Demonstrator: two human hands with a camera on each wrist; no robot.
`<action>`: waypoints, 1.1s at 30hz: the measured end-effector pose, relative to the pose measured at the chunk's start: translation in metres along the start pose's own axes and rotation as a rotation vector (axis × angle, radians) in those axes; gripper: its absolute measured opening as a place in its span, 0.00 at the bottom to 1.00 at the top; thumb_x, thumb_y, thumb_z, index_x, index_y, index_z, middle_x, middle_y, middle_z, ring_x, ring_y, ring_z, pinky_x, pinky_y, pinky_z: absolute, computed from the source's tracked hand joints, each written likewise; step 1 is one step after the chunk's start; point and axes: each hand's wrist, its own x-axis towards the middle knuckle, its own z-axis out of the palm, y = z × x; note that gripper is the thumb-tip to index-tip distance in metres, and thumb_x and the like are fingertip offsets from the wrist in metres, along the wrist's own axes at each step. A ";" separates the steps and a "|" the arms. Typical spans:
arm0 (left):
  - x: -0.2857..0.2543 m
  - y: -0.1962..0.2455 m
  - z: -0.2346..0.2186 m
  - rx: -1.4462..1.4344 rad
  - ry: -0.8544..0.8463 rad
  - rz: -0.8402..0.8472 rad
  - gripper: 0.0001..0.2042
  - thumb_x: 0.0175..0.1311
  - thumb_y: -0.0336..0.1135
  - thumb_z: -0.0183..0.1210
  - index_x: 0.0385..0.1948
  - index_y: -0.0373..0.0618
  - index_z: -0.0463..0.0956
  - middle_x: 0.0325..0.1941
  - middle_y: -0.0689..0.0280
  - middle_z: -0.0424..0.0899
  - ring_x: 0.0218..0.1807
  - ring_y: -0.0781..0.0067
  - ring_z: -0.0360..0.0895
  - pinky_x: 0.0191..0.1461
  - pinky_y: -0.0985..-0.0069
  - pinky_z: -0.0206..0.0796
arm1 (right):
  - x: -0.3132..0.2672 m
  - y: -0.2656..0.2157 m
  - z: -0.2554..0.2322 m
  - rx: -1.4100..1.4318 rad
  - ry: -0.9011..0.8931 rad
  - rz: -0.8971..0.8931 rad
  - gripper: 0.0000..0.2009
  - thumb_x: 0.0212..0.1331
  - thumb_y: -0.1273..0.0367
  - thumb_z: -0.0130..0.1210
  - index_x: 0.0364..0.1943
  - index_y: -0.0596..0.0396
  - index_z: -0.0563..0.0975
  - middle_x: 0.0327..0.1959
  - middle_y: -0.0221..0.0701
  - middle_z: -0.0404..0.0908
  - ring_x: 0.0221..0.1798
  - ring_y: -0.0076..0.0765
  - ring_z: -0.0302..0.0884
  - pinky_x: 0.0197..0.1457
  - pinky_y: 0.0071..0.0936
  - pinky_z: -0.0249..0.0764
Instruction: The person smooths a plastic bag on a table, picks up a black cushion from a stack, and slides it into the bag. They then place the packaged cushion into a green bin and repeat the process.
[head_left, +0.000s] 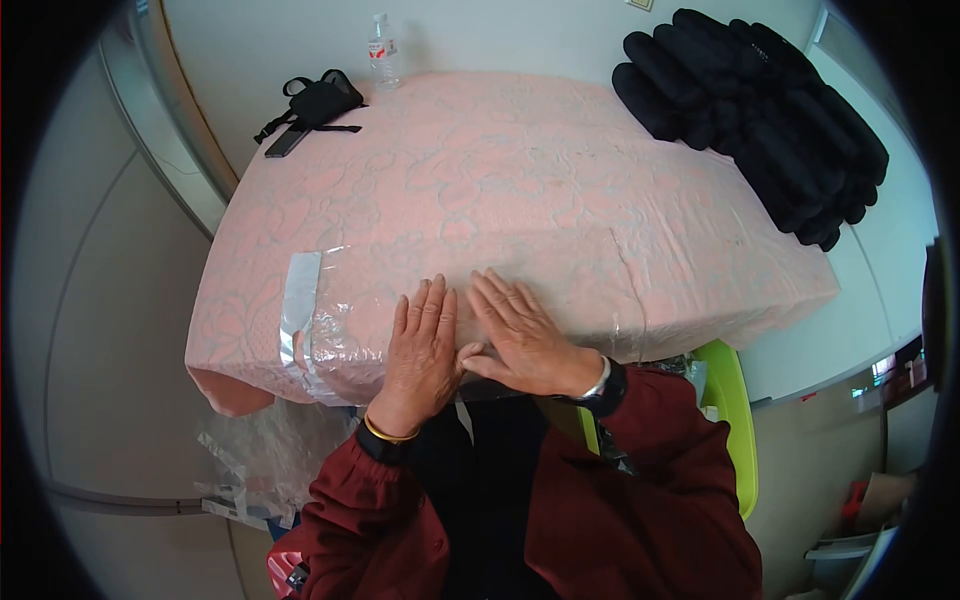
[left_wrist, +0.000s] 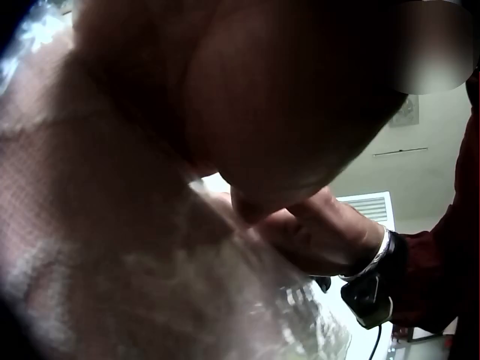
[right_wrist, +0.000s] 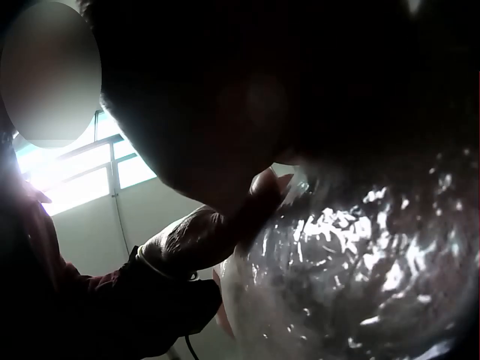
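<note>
Both my hands are flat, fingers straight, side by side: left hand [head_left: 425, 345] and right hand [head_left: 520, 335] pressing the plastic wrap [head_left: 345, 340] on the pink mattress [head_left: 520, 190], thumbs touching.

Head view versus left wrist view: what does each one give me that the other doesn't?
Only the head view shows the whole pink mattress, the tape strip, water bottle, black bag and black padded roll. Only the left wrist view shows the left hand from below and a wall vent. Both show the right hand flat on the clear plastic wrap.
</note>
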 end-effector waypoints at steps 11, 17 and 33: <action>-0.015 -0.050 -0.022 0.194 -0.149 -0.064 0.43 0.66 0.64 0.50 0.68 0.29 0.60 0.75 0.45 0.59 0.76 0.44 0.56 0.78 0.51 0.44 | -0.018 0.075 -0.018 -0.083 -0.152 0.148 0.42 0.68 0.47 0.48 0.72 0.70 0.51 0.77 0.55 0.48 0.81 0.58 0.41 0.80 0.54 0.39; -0.038 -0.094 -0.047 0.250 -0.113 -0.166 0.45 0.66 0.68 0.45 0.68 0.29 0.59 0.75 0.45 0.59 0.76 0.44 0.56 0.78 0.51 0.43 | -0.045 0.113 -0.031 -0.121 -0.149 0.307 0.41 0.70 0.48 0.46 0.73 0.70 0.50 0.77 0.55 0.47 0.81 0.58 0.40 0.80 0.52 0.38; -0.047 -0.084 -0.044 0.257 -0.097 -0.210 0.45 0.67 0.69 0.42 0.68 0.30 0.60 0.74 0.45 0.60 0.76 0.44 0.56 0.79 0.51 0.41 | 0.022 0.011 -0.016 -0.088 -0.256 0.119 0.43 0.64 0.51 0.54 0.72 0.70 0.52 0.78 0.54 0.45 0.81 0.57 0.40 0.79 0.57 0.43</action>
